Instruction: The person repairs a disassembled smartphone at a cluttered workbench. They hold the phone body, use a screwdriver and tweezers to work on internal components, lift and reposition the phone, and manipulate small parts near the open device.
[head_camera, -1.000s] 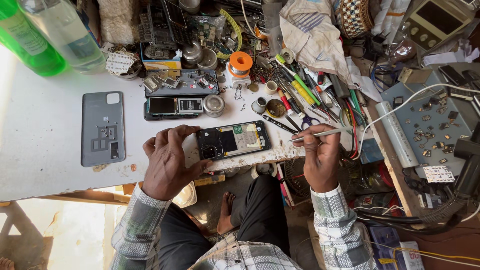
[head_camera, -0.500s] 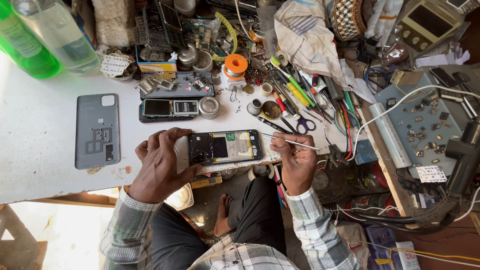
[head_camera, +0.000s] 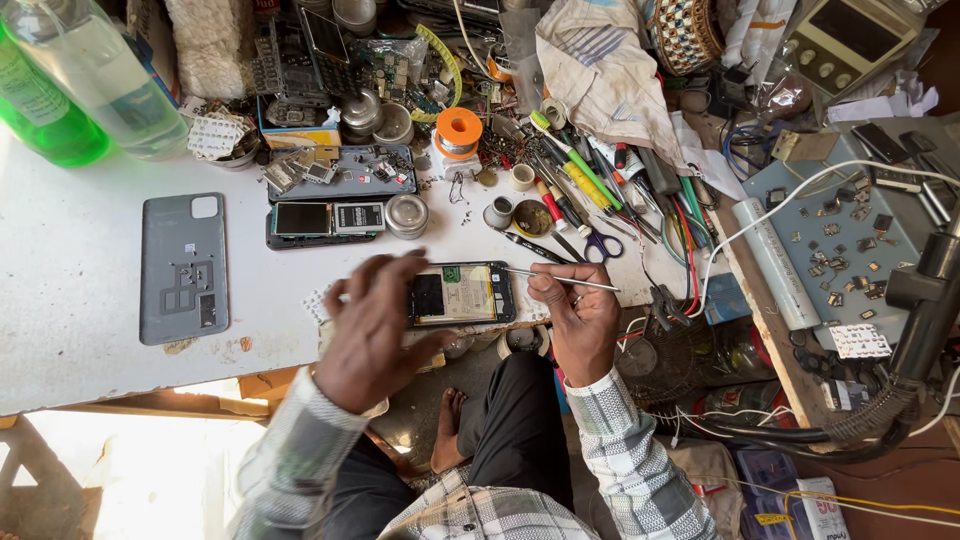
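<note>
The left hand (head_camera: 375, 330) holds the open phone (head_camera: 462, 294) at its left end, fingers curled on it. The right hand (head_camera: 578, 318) pinches thin tweezers (head_camera: 560, 279), tip touching the phone's right end.

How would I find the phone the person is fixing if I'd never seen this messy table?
Start at the white table. At its near edge, the left hand steadies an opened phone while the right hand holds a thin metal tool over it. Unlike the grey back cover further left, its insides show.
</note>
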